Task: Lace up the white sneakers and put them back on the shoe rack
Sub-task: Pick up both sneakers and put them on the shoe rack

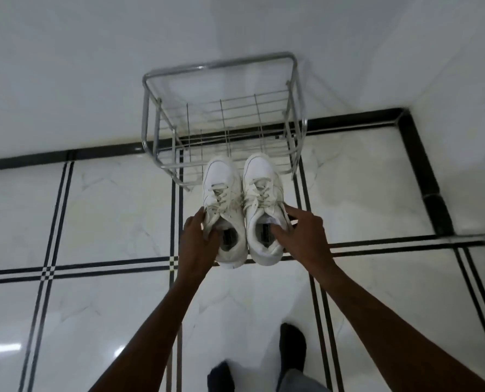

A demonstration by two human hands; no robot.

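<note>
Nearest, two feet in dark socks [292, 346] stand on the glossy tiled floor [108, 321]. Further out, both arms reach forward. The left hand [197, 244] is clamped on the collar of the left sneaker [224, 199], fingers tucked into its opening; the right hand [300, 236] grips the right sneaker [264, 193] the same way. Both shoes look laced and are held side by side, toes pointing away, just at the near edge of the wire shoe rack [221, 114]. To finish well, I'd say keep the pair level, lift the toes over the rack's front rail and slide them in together. The shelf looks bare; the rail and side posts are the only snags. Beyond stands the white wall [94, 66].
</note>
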